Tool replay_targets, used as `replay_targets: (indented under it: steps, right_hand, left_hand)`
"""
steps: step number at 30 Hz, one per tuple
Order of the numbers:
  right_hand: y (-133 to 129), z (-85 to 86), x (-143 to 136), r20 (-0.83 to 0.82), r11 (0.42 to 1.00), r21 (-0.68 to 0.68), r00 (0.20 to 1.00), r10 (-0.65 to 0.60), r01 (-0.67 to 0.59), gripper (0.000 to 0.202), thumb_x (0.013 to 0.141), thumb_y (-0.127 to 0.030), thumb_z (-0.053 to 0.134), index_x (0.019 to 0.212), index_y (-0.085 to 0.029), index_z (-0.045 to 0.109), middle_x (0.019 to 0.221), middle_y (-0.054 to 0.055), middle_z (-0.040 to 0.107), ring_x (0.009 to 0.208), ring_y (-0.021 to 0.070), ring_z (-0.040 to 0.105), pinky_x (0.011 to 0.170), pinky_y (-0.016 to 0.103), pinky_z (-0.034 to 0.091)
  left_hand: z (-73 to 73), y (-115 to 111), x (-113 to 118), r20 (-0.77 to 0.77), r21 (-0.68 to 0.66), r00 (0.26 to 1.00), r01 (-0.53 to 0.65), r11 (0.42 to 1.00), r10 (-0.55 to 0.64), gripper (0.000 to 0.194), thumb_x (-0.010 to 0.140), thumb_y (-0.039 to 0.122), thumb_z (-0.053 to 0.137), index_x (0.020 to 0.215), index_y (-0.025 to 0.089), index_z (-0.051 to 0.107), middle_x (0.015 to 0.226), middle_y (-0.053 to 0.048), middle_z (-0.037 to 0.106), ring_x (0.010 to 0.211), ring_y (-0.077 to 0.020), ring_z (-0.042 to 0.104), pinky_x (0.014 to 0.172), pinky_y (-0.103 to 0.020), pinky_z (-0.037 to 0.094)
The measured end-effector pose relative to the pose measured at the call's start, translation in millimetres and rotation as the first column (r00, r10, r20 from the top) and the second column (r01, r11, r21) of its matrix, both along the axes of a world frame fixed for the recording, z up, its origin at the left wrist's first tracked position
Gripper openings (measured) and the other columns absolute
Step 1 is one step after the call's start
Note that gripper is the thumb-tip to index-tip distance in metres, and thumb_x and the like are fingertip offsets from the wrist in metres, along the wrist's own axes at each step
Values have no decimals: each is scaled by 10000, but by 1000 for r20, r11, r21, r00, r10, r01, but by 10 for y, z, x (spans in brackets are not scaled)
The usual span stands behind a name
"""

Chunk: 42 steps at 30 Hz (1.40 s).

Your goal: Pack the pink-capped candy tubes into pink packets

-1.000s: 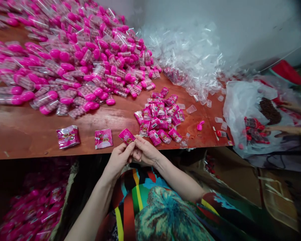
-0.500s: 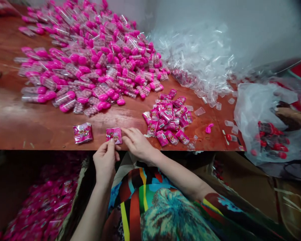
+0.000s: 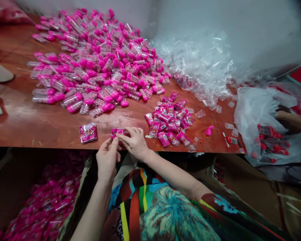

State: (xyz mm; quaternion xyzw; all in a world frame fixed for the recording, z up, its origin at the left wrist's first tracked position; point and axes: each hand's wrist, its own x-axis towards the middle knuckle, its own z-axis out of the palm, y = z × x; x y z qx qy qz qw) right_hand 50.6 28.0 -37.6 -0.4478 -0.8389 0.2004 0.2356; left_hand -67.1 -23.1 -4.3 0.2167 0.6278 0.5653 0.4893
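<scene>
At the table's front edge, my left hand (image 3: 107, 157) pinches a small pink printed wrapper (image 3: 116, 132) between thumb and fingertips. The fingers of my right hand (image 3: 135, 142) are closed on the right side of the same wrapper, covering part of it. To the left lies a stack of shiny pink printed wrappers (image 3: 88, 133), apart from both hands. On the right is a heap of small containers in pink printed wrappers (image 3: 169, 117), with clear ends showing on some.
Behind lies a big heap of clear tubes with pink caps and beads (image 3: 97, 63). Clear plastic cups (image 3: 200, 60) are piled back right. A box of pink pieces (image 3: 50, 201) stands below left. Far right, another person's arm (image 3: 293, 117) reaches over a bag with red-capped pieces (image 3: 251, 103).
My right hand has moved left and closed onto the wrapper, which now shows less of its face. The view has shifted slightly, so the table's things appear further right.
</scene>
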Motion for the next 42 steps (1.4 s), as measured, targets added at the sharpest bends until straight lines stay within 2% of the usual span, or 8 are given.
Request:
replay_targets:
  steps: [4,10,17,26,29,31,34,42]
  right_hand:
    - [11,36,60,-427,971,-238,901,-81,-25,451,989,-342,535,1431,-271,484,1100,71,612,1014,194,567,979,395,430]
    - [157,255,150,-687,880,-443,695,-210,-172,368,955,-232,505,1323,-241,496,893,-3,597,836,142,604,821,288,510]
    - [486,432,306,-433,974,-227,898,-78,-25,240,952,-144,426,1119,-196,589,976,55,675,910,185,651,838,319,510]
    - [1030,630,612,-135,978,-160,984,115,-136,225,978,-212,496,1162,-248,619,1003,23,730,835,173,681,768,269,497]
    - [1500,738,871,-20,962,-272,999,-44,37,210,1016,-317,485,1122,-239,649,1042,15,738,881,140,681,785,229,488]
    - [1896,770,1102,140,885,-270,925,-353,379,310,1045,-356,398,1078,-192,658,1115,76,726,992,179,673,850,270,479]
    - [2441,708,1395,244,769,-251,807,-538,588,389,1036,-295,316,1195,-84,602,1278,238,638,1185,298,614,940,397,449]
    - [2837,450,1171,327,749,-356,825,-460,559,432,775,-382,688,1151,-171,652,1199,148,710,1087,326,669,913,404,485]
  left_hand:
    - [86,56,53,63,29,997,43,999,-44,423,724,416,804,584,156,502,467,101,340,417,-24,277,402,-178,171]
    - [133,275,200,193,5,980,48,999,-48,395,590,405,882,595,142,587,512,66,452,453,-42,360,402,-172,222]
    - [163,690,288,225,-14,961,169,985,-162,458,452,455,924,531,159,584,441,57,434,383,-54,350,379,-192,212]
    - [307,1057,334,414,5,872,284,959,-260,245,498,244,875,682,269,715,599,50,565,430,-62,387,366,-199,307]
    - [333,1104,312,361,-43,910,234,971,-203,217,483,209,858,612,285,701,606,45,581,447,-78,418,367,-213,335]
    - [326,1100,298,318,-84,934,198,977,-162,207,471,215,854,564,290,685,578,39,572,457,-90,439,377,-222,348]
    - [257,1055,277,267,-121,948,213,970,-175,184,482,269,847,544,322,682,537,30,546,444,-103,437,375,-236,330]
    - [90,965,332,291,-125,934,250,960,-206,232,521,403,865,511,316,649,509,28,451,414,-122,364,375,-274,251]
